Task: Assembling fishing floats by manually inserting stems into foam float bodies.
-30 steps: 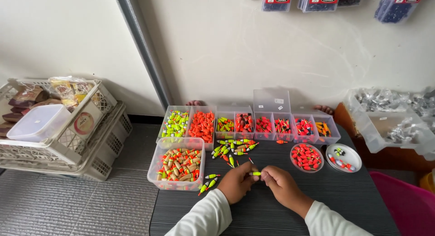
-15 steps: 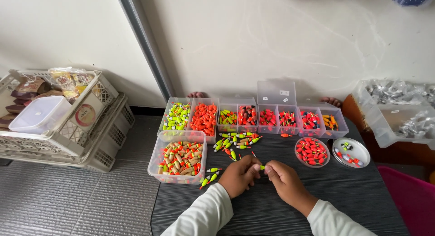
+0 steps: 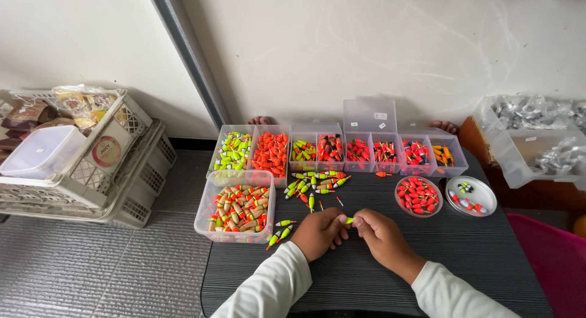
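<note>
Yellow-green float (image 3: 349, 220), apparently just one, pinched between left hand (image 3: 318, 231) and right hand (image 3: 381, 234).

Bins and crates stood around the dark table (image 3: 488, 257).

At the left of the frame, stacked white plastic crates (image 3: 116, 190) held snack packets (image 3: 73, 101) and a clear lidded tub (image 3: 39, 150). At the right edge, clear bins (image 3: 531, 156) held silvery bagged items, with a pink container (image 3: 558, 257) below them. A pale wall (image 3: 378, 43) filled the top.
</note>
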